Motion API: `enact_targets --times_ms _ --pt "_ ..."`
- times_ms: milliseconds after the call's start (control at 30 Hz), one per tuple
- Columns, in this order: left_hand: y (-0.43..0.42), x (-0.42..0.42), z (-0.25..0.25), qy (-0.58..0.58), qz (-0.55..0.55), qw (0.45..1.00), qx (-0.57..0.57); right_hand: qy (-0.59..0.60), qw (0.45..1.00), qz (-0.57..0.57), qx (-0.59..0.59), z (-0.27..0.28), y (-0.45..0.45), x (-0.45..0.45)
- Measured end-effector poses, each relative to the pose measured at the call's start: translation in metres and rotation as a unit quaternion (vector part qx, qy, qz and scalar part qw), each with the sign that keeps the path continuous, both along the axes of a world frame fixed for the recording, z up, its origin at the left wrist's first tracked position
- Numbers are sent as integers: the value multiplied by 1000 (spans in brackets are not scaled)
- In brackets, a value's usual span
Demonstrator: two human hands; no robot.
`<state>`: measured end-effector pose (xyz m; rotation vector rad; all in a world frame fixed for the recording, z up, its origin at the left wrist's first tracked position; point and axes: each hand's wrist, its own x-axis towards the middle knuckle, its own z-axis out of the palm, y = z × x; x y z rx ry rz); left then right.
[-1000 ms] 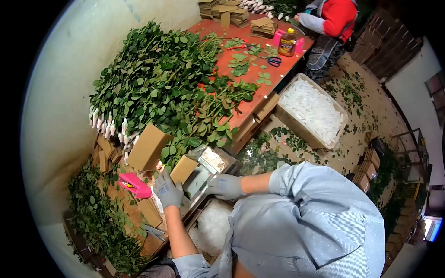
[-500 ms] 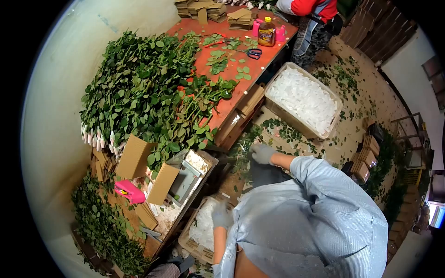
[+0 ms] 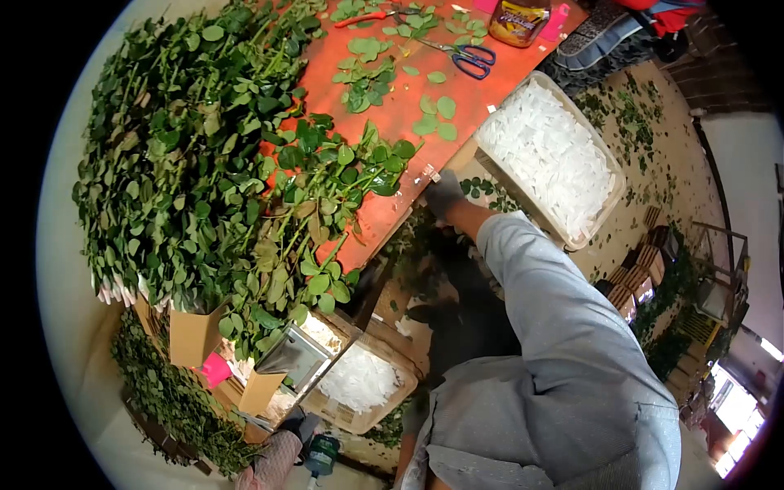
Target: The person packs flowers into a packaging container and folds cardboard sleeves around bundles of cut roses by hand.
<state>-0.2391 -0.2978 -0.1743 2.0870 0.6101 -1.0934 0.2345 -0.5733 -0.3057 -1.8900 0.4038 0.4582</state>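
My right hand (image 3: 445,196), in a grey glove, is at the front edge of the red table (image 3: 388,224). Its fingers are dark and partly hidden by the edge, so their pose is unclear. Low in the view, my left hand (image 3: 415,414) is a dark blur beside my shirt, and whether it holds anything does not show. Nearest to it stands a basket (image 3: 359,425) holding white strips. Close to my right hand, leafy green stems (image 3: 327,208) lie on the table, next to a large heap of rose stems (image 3: 180,155).
A large bin (image 3: 616,192) of white strips stands right of the table. Blue-handled scissors (image 3: 474,61), red-handled cutters (image 3: 361,18) and a bottle (image 3: 518,23) lie or stand on the tabletop. Another person (image 3: 608,41) is at the far end. Leaves litter the floor.
My view has shifted closer to the red table. My right hand has moved forward to its edge. My left hand has drawn back from the basket of white strips towards my body.
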Motion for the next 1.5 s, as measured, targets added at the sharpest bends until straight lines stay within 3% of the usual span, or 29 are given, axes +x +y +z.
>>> enact_targets --times_ms 100,200,233,333,400,433,500,533,567,600,667,700,767,800,833,900,933,967,1033,1100,1167,1200,1300,1367,1467,1500 --pt "-31 62 24 -92 19 995 -42 -114 955 232 -145 -54 -21 -2" --pt "-48 106 41 -159 12 986 -58 5 993 120 -22 -29 -29 -5" --pt "-47 110 39 -156 -9 987 -46 -107 961 235 -101 -28 -37 -6" --pt "-32 106 28 -137 -47 989 -30 -128 918 350 -138 10 -47 -7" --pt "-11 81 11 -97 -63 993 -35 -79 719 612 -319 -3 -45 -21" --pt "2 63 -2 -77 -57 995 -23 -59 618 712 -329 -8 -45 -37" --pt "23 42 -14 -67 -104 992 -9 -41 538 724 -429 -32 -41 -116" --pt "31 36 -16 -46 -146 988 7 -20 541 729 -418 -13 -36 -135" --pt "36 31 -15 -103 -146 984 -5 2 544 734 -407 5 -32 -154" --pt "41 31 -11 -114 -145 983 -4 49 508 809 -290 69 -31 -151" --pt "40 40 3 -186 -173 967 15 -77 700 689 -171 141 -31 -179" --pt "32 56 28 -156 -189 968 47 -27 746 624 -231 141 -16 -192" --pt "27 77 63 -190 -169 967 33 -137 845 478 -196 153 4 -209" --pt "28 82 73 -212 -159 964 19 -166 879 414 -170 182 19 -209" --pt "30 80 70 -296 -153 943 28 -184 863 440 -167 200 29 -211" --pt "37 79 78 -403 -152 901 49 -365 815 373 -251 234 52 -213" --pt "39 83 92 -430 -159 887 54 -258 948 181 -26 262 75 -213" --pt "40 89 112 -449 -128 883 43 -146 968 65 191 310 97 -221" --pt "43 91 129 -475 -76 876 39 -182 944 61 268 348 120 -236" --pt "49 93 131 -563 -30 826 -9 -202 907 52 365 377 139 -249" --pt "59 97 131 -569 -23 822 -5 -190 879 55 433 407 153 -260" --pt "63 100 131 -568 -26 822 -5 -199 877 59 433 422 159 -264" --pt "75 113 134 -681 -38 730 -36 -213 879 51 423 461 171 -274" --pt "79 118 138 -632 71 746 -199 -229 875 101 413 470 173 -271" --pt "104 141 139 -731 9 678 -78 -244 872 141 401 476 181 -254" --pt "108 144 153 -681 114 715 -107 -275 849 183 412 481 186 -246"
